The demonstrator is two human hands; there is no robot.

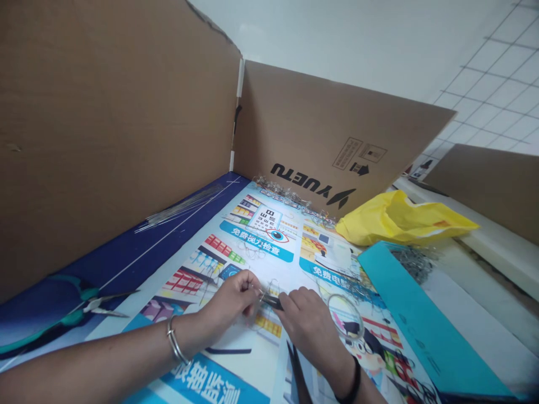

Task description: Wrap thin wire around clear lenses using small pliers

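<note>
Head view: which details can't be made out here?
All in the head view:
Thin wire: the left hand covers part of it, and it is too fine to trace.
Black tool: the right hand covers part of it.
Green-handled pliers: a handle is cut off by the left edge.
Yellow bag: folds hide any contents.
Wire pieces beside the turquoise panel: too small to count.

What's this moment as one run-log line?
left hand: pinching thin wire | right hand: gripping dark pliers | green-handled pliers: lying open, left
</note>
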